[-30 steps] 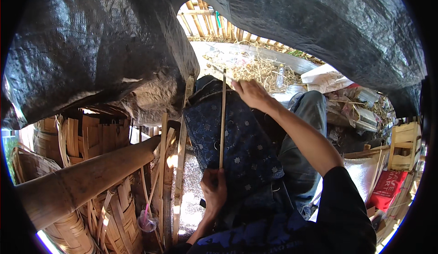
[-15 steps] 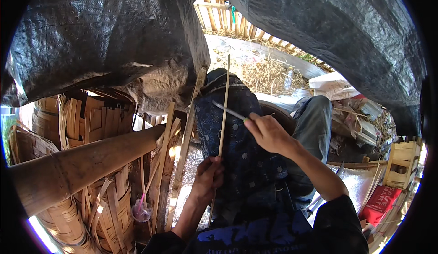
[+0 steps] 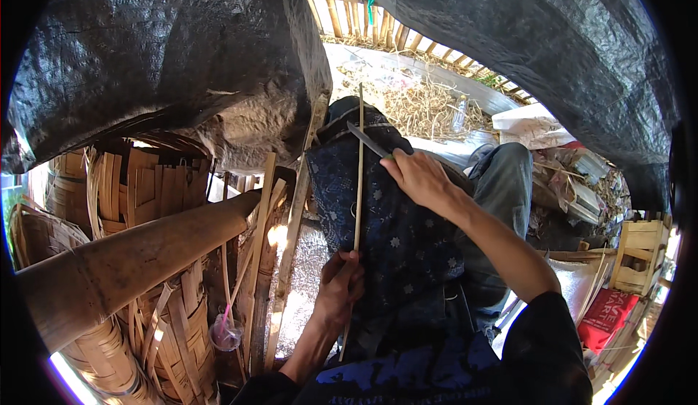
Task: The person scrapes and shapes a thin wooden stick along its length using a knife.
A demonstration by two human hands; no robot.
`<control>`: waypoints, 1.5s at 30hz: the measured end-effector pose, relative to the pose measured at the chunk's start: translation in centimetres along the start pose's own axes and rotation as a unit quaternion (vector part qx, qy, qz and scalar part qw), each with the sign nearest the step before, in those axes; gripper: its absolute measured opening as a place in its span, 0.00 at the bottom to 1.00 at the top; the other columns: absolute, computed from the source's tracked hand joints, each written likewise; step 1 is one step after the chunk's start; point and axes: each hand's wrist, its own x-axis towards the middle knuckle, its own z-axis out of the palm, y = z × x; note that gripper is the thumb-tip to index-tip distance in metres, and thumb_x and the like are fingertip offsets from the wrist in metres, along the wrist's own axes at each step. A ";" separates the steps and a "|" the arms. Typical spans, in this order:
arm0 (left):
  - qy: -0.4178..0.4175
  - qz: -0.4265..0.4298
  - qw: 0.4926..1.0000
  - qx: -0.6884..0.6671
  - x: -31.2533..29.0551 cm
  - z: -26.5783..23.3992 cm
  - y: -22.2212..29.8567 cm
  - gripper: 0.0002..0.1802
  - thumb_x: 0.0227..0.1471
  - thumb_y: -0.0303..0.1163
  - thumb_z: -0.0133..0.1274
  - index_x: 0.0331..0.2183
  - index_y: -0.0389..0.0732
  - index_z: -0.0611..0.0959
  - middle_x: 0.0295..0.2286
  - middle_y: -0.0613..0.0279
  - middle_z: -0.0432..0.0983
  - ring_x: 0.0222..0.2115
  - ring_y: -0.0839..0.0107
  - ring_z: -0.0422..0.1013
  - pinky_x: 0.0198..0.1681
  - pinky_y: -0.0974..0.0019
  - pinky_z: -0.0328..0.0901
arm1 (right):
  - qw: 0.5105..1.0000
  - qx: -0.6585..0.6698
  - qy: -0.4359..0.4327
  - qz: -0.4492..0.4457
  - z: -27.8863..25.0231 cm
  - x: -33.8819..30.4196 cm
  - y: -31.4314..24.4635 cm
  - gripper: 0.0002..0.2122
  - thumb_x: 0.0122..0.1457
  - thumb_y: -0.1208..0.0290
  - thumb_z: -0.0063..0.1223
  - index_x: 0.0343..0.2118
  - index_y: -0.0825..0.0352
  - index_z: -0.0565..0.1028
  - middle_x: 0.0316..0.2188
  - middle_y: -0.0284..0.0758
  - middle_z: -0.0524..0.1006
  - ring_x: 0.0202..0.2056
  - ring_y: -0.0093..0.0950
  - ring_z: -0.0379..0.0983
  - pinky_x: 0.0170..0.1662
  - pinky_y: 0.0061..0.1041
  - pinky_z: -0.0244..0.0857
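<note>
A long, thin bamboo strip (image 3: 359,179) runs away from me over a dark blue patterned cloth (image 3: 400,223) that covers my leg. Near its lower part my left hand (image 3: 340,281) is closed round it, thumb on top. The strip's near end comes out below that hand, toward my lap. My right hand (image 3: 420,178) grips a knife (image 3: 369,140), its handle mostly hidden in the fingers. The grey blade crosses the far half of the strip at a slant, its tip pointing to the far left.
A thick bamboo pole (image 3: 145,259) juts in from the left above woven bamboo baskets (image 3: 174,325). Upright bamboo slats (image 3: 291,245) stand left of my leg. A plastic cup (image 3: 225,332) with a pink straw is beside them. Dark tarpaulin (image 3: 182,41) hangs overhead; a red bag (image 3: 605,319) lies right.
My right hand and the knife have moved a little farther away along the strip. My left hand stays closed on the strip at about the same place.
</note>
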 end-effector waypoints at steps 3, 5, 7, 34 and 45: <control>0.001 -0.002 1.000 -0.001 -0.4 -0.1 0.0 0.09 0.53 0.38 0.51 0.29 0.46 0.70 0.17 0.73 0.59 0.11 0.85 0.50 0.11 0.80 0.45 | 0.998 0.039 -0.038 0.017 -0.7 1.7 0.6 0.16 0.61 0.61 0.42 0.24 0.71 0.67 0.12 0.48 0.68 0.17 0.48 0.67 0.20 0.42 0.60; -0.001 0.010 1.000 0.007 -0.5 0.1 0.1 0.10 0.54 0.38 0.51 0.28 0.45 0.69 0.17 0.73 0.58 0.11 0.86 0.50 0.12 0.80 0.45 | 1.000 0.027 -0.013 0.002 -0.2 3.5 2.3 0.17 0.62 0.61 0.39 0.25 0.70 0.69 0.13 0.47 0.69 0.18 0.45 0.68 0.24 0.40 0.61; -0.007 0.018 1.000 0.006 -0.1 0.0 -0.1 0.10 0.54 0.38 0.51 0.29 0.44 0.71 0.17 0.73 0.59 0.12 0.86 0.50 0.12 0.80 0.45 | 1.000 0.016 -0.017 0.012 -0.9 5.3 2.8 0.17 0.63 0.61 0.37 0.24 0.70 0.69 0.14 0.47 0.70 0.18 0.44 0.68 0.24 0.40 0.61; 0.035 0.194 0.976 0.092 -2.7 -1.4 2.8 0.14 0.56 0.35 0.46 0.35 0.33 0.76 0.12 0.73 0.61 0.07 0.88 0.48 0.08 0.80 0.41 | 0.979 0.096 -0.029 -0.178 -1.7 -4.3 1.0 0.12 0.54 0.63 0.51 0.20 0.65 0.69 0.15 0.37 0.68 0.22 0.36 0.66 0.27 0.35 0.62; 0.034 0.180 0.980 0.072 -2.6 -1.5 2.9 0.14 0.57 0.35 0.45 0.36 0.33 0.76 0.15 0.71 0.64 0.08 0.89 0.49 0.08 0.81 0.42 | 0.970 0.192 0.126 0.078 0.1 -2.8 4.1 0.07 0.58 0.70 0.45 0.33 0.70 0.68 0.21 0.41 0.67 0.25 0.42 0.67 0.30 0.36 0.60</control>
